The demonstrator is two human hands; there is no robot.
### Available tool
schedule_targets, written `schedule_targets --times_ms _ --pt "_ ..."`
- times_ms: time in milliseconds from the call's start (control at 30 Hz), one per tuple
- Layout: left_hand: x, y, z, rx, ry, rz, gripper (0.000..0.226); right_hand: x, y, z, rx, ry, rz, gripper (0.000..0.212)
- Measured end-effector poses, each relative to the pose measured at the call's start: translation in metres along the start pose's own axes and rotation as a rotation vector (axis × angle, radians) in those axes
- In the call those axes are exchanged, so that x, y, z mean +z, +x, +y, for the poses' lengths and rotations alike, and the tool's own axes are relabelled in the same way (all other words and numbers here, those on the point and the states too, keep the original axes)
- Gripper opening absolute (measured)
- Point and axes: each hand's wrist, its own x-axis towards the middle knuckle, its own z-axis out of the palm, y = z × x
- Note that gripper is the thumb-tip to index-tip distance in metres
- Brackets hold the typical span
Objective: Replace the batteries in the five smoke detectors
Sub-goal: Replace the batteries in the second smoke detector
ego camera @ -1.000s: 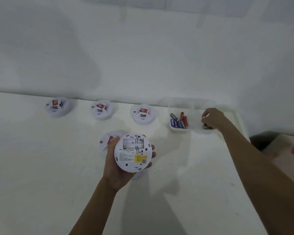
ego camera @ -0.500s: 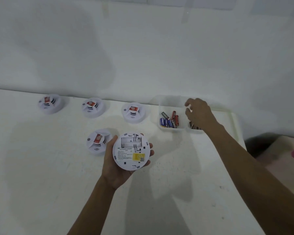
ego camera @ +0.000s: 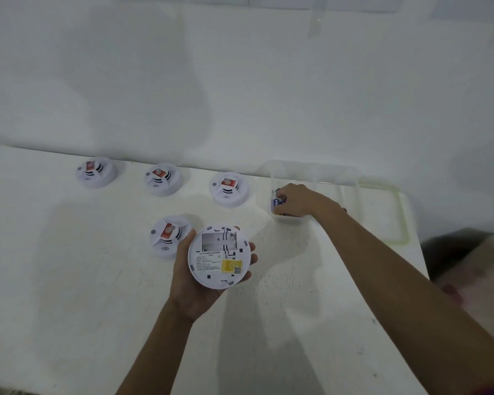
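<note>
Across a white, speckled tabletop (ego camera: 83, 295) pushed against a plain white wall (ego camera: 240, 95), three round white smoke detectors with red stickers are lined up along the far edge – a left one (ego camera: 96, 172), a middle one (ego camera: 163, 179) and a right one (ego camera: 228, 189). A fourth detector of the same kind (ego camera: 169, 236) is set nearer, just beside the left hand (ego camera: 197, 283). A fifth round white smoke detector (ego camera: 219, 255) is cupped in that hand with its back turned up; an empty battery bay and a yellow label can be seen on it. A clear plastic container (ego camera: 314, 178) is placed near the right end of the tabletop, and a clear lid with a green rim (ego camera: 397, 215) lies just beyond it. The right hand (ego camera: 300, 199) is lowered into the container's left compartment, its fingers closed around blue batteries (ego camera: 277, 201) – how many cannot be told. Half a second earlier this hand was held open above the divider between the two compartments, and the red and blue batteries in the left one were uncovered; now most are hidden by it. The held detector is nearly where it was.
</note>
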Motion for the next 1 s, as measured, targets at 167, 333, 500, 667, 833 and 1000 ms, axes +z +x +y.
schedule_targets --times_ms 167,333,500,667,833,1000 --pt "-0.002 -0.004 -0.001 0.019 0.007 -0.004 0.070 0.005 0.007 -0.004 0.014 -0.047 -0.014 0.011" --pt "-0.002 -0.007 0.000 0.020 0.009 0.015 0.070 0.004 0.004 -0.006 0.017 -0.003 0.032 0.023" --pt "-0.003 -0.009 0.001 0.026 -0.003 0.024 0.071 -0.001 0.000 0.001 0.020 0.202 0.066 0.021" --pt "-0.004 -0.011 0.003 0.019 0.002 0.021 0.071 -0.015 -0.014 0.012 0.001 0.574 0.119 0.022" --pt "-0.005 -0.014 0.004 0.006 0.008 0.032 0.071 -0.025 -0.035 0.011 0.082 1.115 0.186 0.017" --pt "-0.006 -0.016 0.008 0.008 0.012 0.006 0.071 -0.018 -0.053 0.002 0.109 1.770 0.129 0.012"
